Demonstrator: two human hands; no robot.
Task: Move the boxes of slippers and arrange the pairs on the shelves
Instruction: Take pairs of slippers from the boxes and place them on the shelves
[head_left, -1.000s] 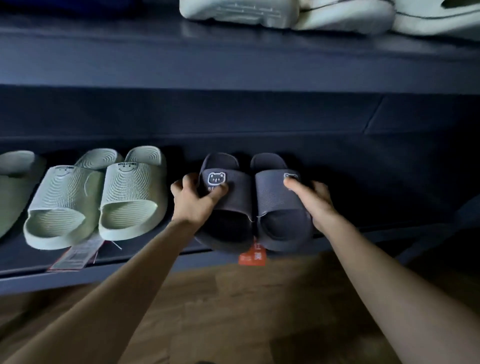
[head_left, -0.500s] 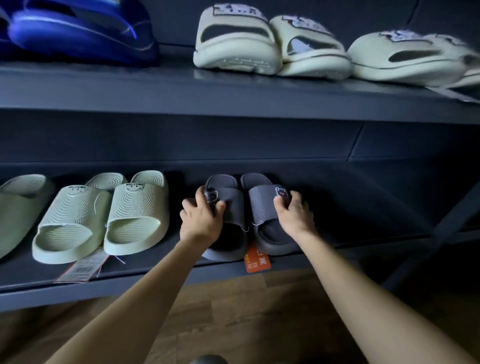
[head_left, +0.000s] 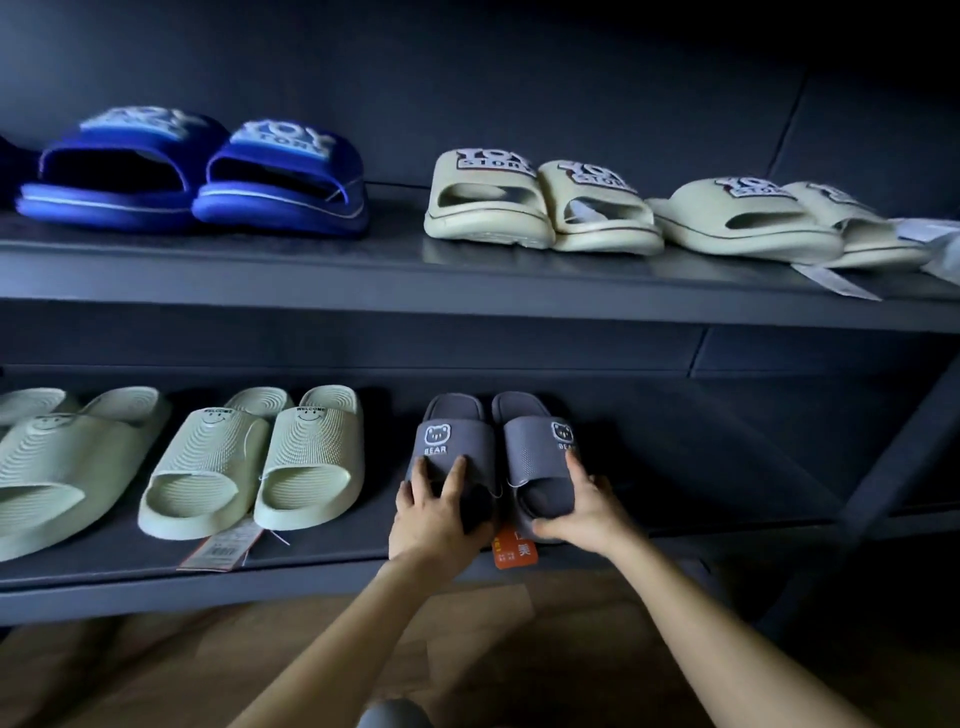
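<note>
Evidently squaring up, the left hand (head_left: 434, 512) and right hand (head_left: 584, 512) each clasp one grey bear slipper (head_left: 457, 447) on the lower shelf (head_left: 332, 564), and letting go likely comes next.

Your view is dim and blue-toned, with deep shadow under the upper shelf (head_left: 467, 280). The shelf lines bow at the edges, and the frame's corners look soft and dark.

Worn on the head, looking forward and slightly down at two dark shelves (head_left: 467, 280) from close by. Single view only; forearms entering from the bottom edge.
</note>
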